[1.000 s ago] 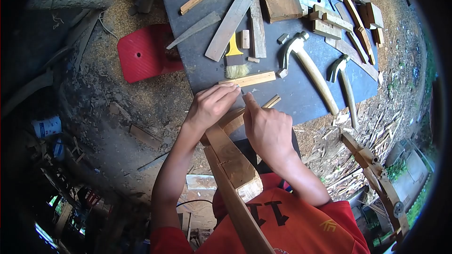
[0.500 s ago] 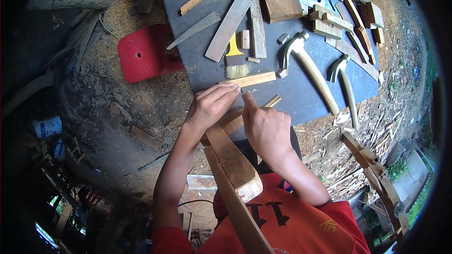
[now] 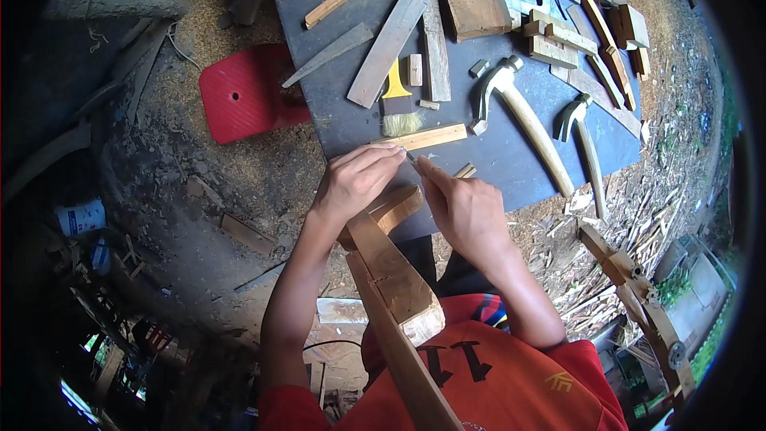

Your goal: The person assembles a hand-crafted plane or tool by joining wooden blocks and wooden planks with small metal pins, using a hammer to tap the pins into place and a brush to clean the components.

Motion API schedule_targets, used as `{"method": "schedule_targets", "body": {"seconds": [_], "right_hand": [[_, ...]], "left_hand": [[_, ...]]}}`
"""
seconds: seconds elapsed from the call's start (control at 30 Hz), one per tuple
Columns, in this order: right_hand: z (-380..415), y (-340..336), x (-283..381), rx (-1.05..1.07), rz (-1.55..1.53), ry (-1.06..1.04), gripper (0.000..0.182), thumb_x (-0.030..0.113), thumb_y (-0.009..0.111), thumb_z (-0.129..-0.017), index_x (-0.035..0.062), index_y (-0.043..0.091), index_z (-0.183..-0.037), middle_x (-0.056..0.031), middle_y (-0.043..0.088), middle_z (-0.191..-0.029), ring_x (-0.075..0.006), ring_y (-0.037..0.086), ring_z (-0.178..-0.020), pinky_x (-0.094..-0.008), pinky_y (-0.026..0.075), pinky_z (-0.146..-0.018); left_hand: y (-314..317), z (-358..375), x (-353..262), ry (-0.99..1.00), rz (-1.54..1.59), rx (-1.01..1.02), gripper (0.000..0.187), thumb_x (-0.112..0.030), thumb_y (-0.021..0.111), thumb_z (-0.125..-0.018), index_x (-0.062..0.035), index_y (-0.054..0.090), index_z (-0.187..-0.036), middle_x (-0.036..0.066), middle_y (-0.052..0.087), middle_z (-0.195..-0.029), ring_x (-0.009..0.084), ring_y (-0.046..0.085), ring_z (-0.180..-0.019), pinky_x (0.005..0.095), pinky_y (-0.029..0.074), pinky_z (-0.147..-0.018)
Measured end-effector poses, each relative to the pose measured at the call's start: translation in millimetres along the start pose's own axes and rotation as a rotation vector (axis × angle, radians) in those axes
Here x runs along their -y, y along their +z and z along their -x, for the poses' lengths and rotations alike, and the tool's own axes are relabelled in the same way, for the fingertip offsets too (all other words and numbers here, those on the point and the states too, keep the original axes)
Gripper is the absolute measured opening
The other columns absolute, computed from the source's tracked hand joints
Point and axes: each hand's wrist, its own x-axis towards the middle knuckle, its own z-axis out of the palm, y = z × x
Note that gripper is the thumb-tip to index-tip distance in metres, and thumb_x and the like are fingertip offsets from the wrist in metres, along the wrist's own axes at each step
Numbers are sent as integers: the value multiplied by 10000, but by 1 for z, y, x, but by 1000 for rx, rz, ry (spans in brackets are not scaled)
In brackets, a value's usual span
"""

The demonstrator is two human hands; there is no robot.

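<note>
My left hand (image 3: 363,179) is closed, its fingers pressed on the near-left end of a pale wooden strip (image 3: 435,136) lying on the dark tabletop. My right hand (image 3: 469,215) is closed around a thin, dark pointed tool (image 3: 412,161); its tip is at my left fingertips and its kind does not show. Just past my right knuckles pokes the end of a wooden stick (image 3: 466,170). A yellow-handled paintbrush (image 3: 397,104) lies beyond the strip, bristles toward it. Below my hands is a curved wooden piece (image 3: 396,207).
Two claw hammers (image 3: 527,120) (image 3: 586,144) lie on the right of the table (image 3: 511,179). Several wood offcuts (image 3: 395,40) cover its far side. A red stool (image 3: 243,94) stands at left. A long wooden beam (image 3: 399,335) reaches up toward my chest.
My right hand has shifted slightly right and its index finger has drawn back from my left fingertips, baring more of the thin tool. My left hand stays on the strip.
</note>
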Motion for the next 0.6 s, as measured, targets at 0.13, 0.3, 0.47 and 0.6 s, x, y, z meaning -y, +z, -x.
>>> {"method": "schedule_targets", "body": {"seconds": [0.13,0.3,0.47,0.6], "right_hand": [[0,-2,-12,15,-49,-11,308,236,613,-1013,69,720,-1250,-198,688,-690,-374,700,-638,-463,557,-612],[-1,-6,-33,41,-138,-21,289,272,619,-1030,57,728,-1189,-214,712,-790,-395,710,-728,-476,558,-687],[3,-17,-41,76,-280,50,277,274,615,-1042,50,721,-1167,-187,735,-966,-408,711,-852,-480,551,-756],[3,-23,-42,63,-328,107,245,255,634,-1030,56,716,-1147,-170,723,-949,-395,708,-843,-456,545,-755]], "left_hand": [[-1,0,1,-12,23,5,191,33,801,-805,-15,775,-988,91,772,-991,240,762,-977,348,630,-857],[-3,-5,-1,-56,50,-19,193,48,799,-799,-19,773,-978,93,768,-979,238,761,-956,346,629,-837],[-2,-5,-1,-89,78,-37,195,60,799,-790,-19,766,-965,93,765,-971,240,760,-944,345,626,-836],[-3,-6,-2,-90,79,-38,223,60,798,-790,-17,759,-995,97,758,-984,248,754,-936,351,618,-821]]}}
